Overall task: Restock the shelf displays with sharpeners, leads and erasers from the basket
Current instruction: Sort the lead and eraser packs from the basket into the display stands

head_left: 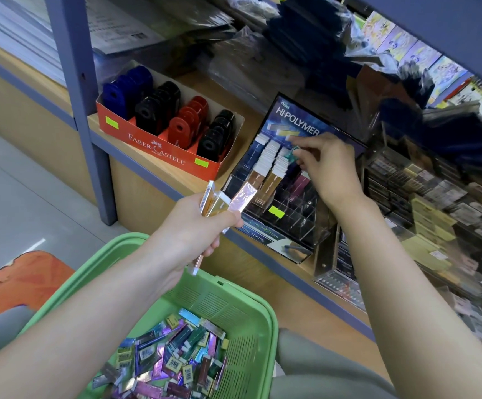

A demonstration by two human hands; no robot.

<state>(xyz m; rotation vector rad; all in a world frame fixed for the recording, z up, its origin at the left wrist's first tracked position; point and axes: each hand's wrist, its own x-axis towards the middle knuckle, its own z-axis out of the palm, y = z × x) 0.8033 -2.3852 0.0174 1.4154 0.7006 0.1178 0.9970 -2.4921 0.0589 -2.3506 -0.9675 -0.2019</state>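
Filling the lead display is the step I judge to be in hand. My right hand [329, 168] pinches a teal lead case [291, 156] between thumb and fingertips, right over the back rows of the Hi-Polymer display [297, 122] on the shelf. Whether the case already sits in a slot I cannot tell, as the fingers hide its lower end. My left hand [193, 226] grips a fan of about 3 more lead cases [228, 200], gold and pink, just in front of the display's clear lower tiers, several of which look unfilled. The green basket [263, 306] sits below my forearms with a heap of loose cases [170, 358] in it. The red sharpener box [159, 148] stands left of the display and looks full. Next I would line the teal case up with a matching column, release it, then draw 1 case from the fan.
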